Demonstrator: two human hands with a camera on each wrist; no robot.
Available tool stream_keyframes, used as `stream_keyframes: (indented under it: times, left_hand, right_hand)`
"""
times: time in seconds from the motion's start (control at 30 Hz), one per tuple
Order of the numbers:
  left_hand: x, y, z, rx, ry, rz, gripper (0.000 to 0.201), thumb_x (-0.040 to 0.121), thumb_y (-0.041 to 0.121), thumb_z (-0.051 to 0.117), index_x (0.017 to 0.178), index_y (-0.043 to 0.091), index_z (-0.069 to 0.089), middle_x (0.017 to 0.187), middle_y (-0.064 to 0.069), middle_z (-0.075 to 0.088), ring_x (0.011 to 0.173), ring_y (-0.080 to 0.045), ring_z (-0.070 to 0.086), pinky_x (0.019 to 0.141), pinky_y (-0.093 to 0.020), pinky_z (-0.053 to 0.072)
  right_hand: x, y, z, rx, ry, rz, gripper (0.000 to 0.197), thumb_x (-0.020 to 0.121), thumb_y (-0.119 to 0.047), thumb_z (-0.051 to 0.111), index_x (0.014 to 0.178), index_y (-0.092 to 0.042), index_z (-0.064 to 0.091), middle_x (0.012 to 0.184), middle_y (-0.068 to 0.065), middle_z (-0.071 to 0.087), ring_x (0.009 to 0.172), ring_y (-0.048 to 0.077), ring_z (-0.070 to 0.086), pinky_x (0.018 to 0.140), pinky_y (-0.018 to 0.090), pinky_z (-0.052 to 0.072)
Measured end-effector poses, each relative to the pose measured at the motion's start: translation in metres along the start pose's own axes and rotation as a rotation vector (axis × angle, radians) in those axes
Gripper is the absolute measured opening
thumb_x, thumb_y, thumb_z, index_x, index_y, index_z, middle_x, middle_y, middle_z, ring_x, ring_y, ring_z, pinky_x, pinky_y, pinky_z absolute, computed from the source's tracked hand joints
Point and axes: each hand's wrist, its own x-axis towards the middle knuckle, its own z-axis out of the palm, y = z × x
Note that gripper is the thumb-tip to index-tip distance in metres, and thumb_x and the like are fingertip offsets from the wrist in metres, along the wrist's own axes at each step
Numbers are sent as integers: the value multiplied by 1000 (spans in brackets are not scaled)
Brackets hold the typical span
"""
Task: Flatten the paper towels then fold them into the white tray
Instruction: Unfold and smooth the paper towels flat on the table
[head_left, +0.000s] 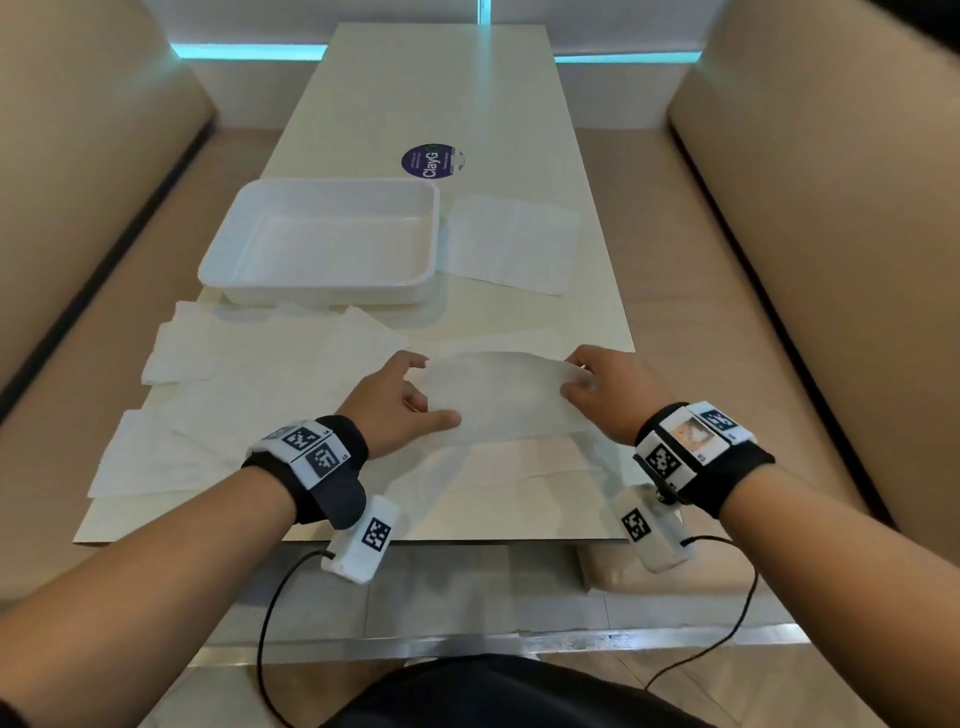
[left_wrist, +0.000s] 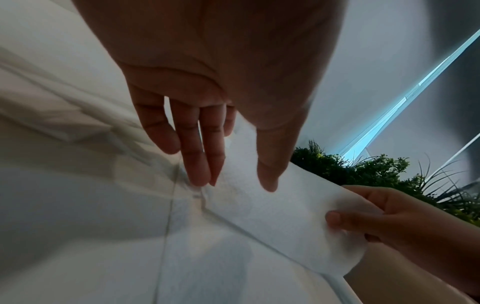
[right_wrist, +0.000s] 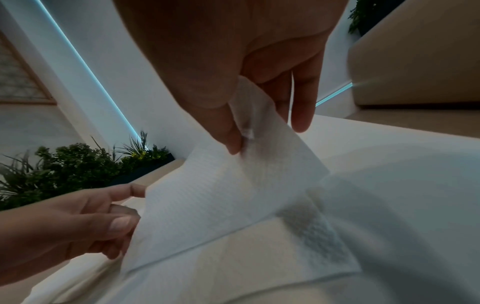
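A white paper towel (head_left: 498, 400) is raised off the table's near end, stretched between both hands, while its near part still lies flat. My left hand (head_left: 410, 395) pinches its left edge between thumb and fingers. My right hand (head_left: 592, 379) pinches its right edge. In the left wrist view the towel (left_wrist: 272, 205) runs from my left hand (left_wrist: 235, 183) to the right hand (left_wrist: 376, 216). The right wrist view shows my right hand (right_wrist: 267, 135) with the thumb on the towel (right_wrist: 221, 195) and the left hand (right_wrist: 91, 222) at its far edge. The white tray (head_left: 311, 283) stands empty beyond.
Several loose paper towels (head_left: 234, 374) lie overlapped on the table's left side, reaching its near left corner. One flat towel (head_left: 511, 244) lies right of the tray. A round purple sticker (head_left: 431, 161) is behind it. Beige benches (head_left: 810, 218) flank the cream table (head_left: 405, 93).
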Motion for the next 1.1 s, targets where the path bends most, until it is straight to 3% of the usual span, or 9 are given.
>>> stream_keyframes:
  times: [0.23, 0.37, 0.47, 0.57, 0.67, 0.77, 0.87, 0.93, 1.1]
  left_hand:
    - [5, -6, 9, 91, 33, 7, 64, 80, 29, 75, 134, 23, 39, 77, 1, 67, 78, -11, 62, 73, -24, 43]
    - [5, -3, 14, 172, 46, 38, 61, 83, 24, 72, 134, 22, 40, 76, 4, 63, 75, -9, 59, 71, -24, 44]
    - [5, 1, 17, 272, 37, 62, 61, 84, 25, 69, 136, 21, 36, 78, 5, 61, 75, -11, 59, 72, -28, 47]
    - [2, 6, 20, 407, 54, 75, 63, 84, 28, 68, 137, 18, 35, 103, 0, 58, 96, -18, 56, 81, -31, 46]
    - [-1, 17, 23, 566, 148, 218, 57, 85, 32, 65, 135, 17, 41, 132, -4, 41, 122, -23, 37, 99, -35, 40]
    - [2, 30, 35, 627, -3, 378, 51, 95, 27, 53, 143, 17, 38, 152, -1, 31, 140, -21, 23, 114, -30, 20]
    - [9, 34, 55, 694, -256, 330, 61, 102, 25, 38, 153, 11, 8, 162, -6, 1, 149, -19, 0, 118, -28, 2]
    - [11, 31, 65, 790, -320, 284, 63, 104, 30, 28, 152, 8, -5, 161, -10, -12, 148, -21, -11, 118, -29, -4]
    - [13, 19, 63, 894, -341, 257, 68, 103, 44, 20, 151, 8, -13, 158, -10, -22, 146, -21, -19, 121, -34, -5]
  right_hand:
    - [10, 1, 9, -24, -29, 65, 28, 88, -30, 54, 116, -26, 53, 101, 2, 65, 82, 22, 57, 67, 29, 42]
    - [7, 1, 16, -161, 51, -15, 66, 85, -30, 63, 142, -21, 31, 135, 6, 46, 118, 27, 46, 95, 39, 43]
    - [4, -13, 19, -210, 165, -209, 67, 83, -26, 63, 143, -18, 33, 141, 5, 41, 123, 27, 39, 99, 37, 36]
    - [3, -28, 32, -290, 31, -386, 49, 88, -25, 56, 136, -23, 45, 135, 0, 49, 121, 23, 41, 96, 35, 37]
    - [3, -30, 46, -345, -129, -335, 49, 91, -27, 52, 139, -20, 41, 140, 2, 42, 124, 24, 39, 97, 36, 39]
    - [2, -27, 51, -348, -167, -279, 54, 93, -30, 49, 143, -18, 33, 148, 4, 32, 130, 25, 33, 98, 38, 40]
    - [2, -25, 52, -385, -197, -264, 60, 95, -33, 44, 149, -16, 23, 156, 3, 20, 137, 25, 24, 103, 38, 36]
    - [2, -21, 53, -426, -241, -241, 64, 98, -37, 37, 152, -15, 12, 160, 0, 7, 143, 23, 16, 107, 39, 31]
    - [-3, 0, 46, -444, -312, -144, 73, 98, -50, 29, 152, -16, -5, 160, 0, -11, 148, 20, -1, 115, 40, 18]
